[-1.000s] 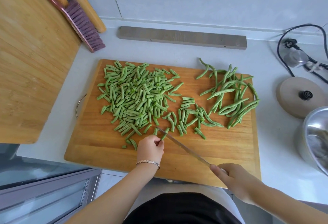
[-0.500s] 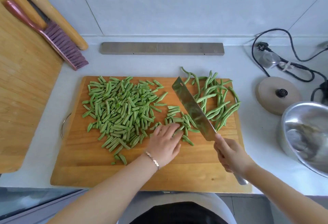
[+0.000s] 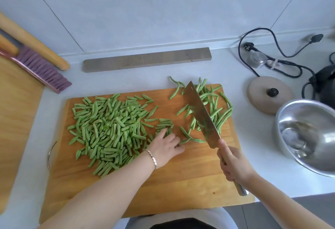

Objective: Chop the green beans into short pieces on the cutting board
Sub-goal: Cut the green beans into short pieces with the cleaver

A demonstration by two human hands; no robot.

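1. Cutting board, centre of frame on the desk: short cut pieces are heaped on its left half. Uncut green beans lie tangled at its upper right, a few overhanging the far edge.
2. Left hand: fingers spread flat on a small cluster of cut pieces at mid-board, gripping nothing.
3. Right hand: wrapped round the handle of the cleaver, blade slanting over the uncut beans. Whether the edge touches them is unclear.
4. Hazards: the left fingertips lie near the blade, so a hurried stroke may nick them. Tangled beans may roll under the blade, giving uneven pieces or spilling off the board.
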